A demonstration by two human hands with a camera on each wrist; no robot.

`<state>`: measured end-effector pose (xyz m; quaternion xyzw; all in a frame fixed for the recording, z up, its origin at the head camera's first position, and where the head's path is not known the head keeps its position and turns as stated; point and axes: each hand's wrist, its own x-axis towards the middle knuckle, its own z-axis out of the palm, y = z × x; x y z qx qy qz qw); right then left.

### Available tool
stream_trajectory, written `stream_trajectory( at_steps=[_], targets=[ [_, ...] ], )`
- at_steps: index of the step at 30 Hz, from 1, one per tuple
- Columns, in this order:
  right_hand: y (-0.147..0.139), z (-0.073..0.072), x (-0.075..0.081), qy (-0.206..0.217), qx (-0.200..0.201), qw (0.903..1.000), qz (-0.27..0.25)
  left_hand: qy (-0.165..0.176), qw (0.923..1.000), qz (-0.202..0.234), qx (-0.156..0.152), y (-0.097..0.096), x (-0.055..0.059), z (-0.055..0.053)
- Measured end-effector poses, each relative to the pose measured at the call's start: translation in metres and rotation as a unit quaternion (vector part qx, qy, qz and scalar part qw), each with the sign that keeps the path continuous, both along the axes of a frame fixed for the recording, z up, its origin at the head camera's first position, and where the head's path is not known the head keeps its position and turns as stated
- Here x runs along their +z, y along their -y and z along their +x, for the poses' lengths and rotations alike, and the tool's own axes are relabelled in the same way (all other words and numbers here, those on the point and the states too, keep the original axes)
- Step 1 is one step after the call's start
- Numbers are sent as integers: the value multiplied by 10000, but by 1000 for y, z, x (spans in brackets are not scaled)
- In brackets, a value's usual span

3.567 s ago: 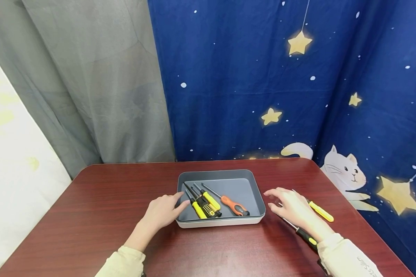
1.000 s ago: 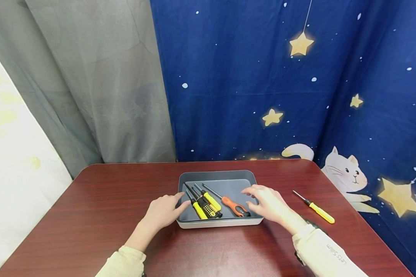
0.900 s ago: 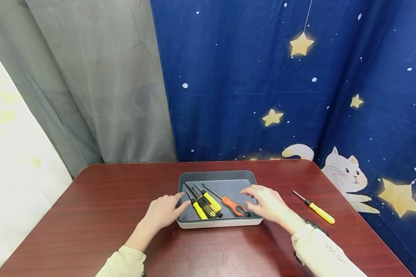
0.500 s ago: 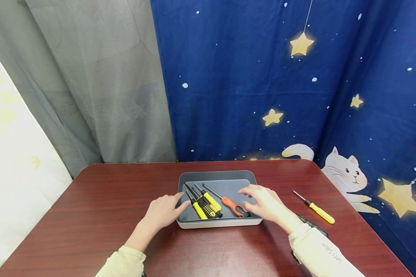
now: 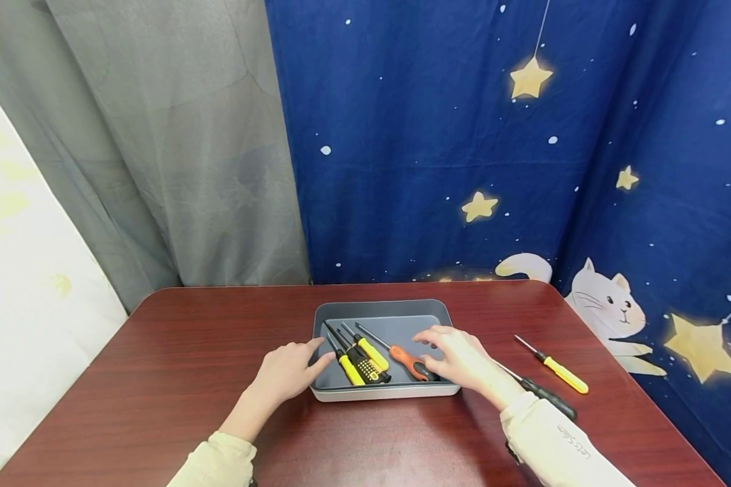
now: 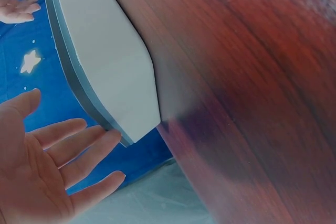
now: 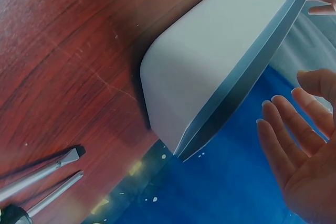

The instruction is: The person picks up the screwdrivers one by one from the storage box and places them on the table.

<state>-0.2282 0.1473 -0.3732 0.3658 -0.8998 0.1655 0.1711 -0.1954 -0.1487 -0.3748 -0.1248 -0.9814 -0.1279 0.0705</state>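
Observation:
A grey-lined tray with a white outside (image 5: 385, 391) sits on the table with several screwdrivers inside. At its left rim is my left hand (image 5: 288, 370), fingers extended and holding nothing; in the left wrist view its fingertips overlap the tray corner (image 6: 126, 135). My right hand (image 5: 461, 356) hovers over the tray's right side, fingers loosely bent around nothing. Nearest to it lies an orange-handled screwdriver (image 5: 404, 361), its dark handle end partly behind the thumb. Left of that are two yellow-handled screwdrivers and a black one with yellow dots (image 5: 365, 369).
Right of the tray, a yellow-handled screwdriver (image 5: 564, 375) and a black-handled screwdriver (image 5: 548, 397) lie on the reddish-brown table (image 5: 219, 331); the right forearm partly covers the black one's shaft. Blue star-print and grey curtains (image 5: 219, 169) hang behind the table.
My right hand has moved left from above the loose screwdrivers to over the tray, drifting slightly further left lately, so the black-handled screwdriver shows again. The left hand stays put.

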Motion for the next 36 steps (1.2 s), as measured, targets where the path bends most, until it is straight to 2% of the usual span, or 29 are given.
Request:
stream_trajectory(
  at_steps=[17,36],
  targets=[
    [11,-5,-8,-70,112,9999,109,2,10000,-18,-14,0,1,0],
    [23,-12,-15,190,232,9994,184,45,10000,-21,-26,0,2,1]
  ],
)
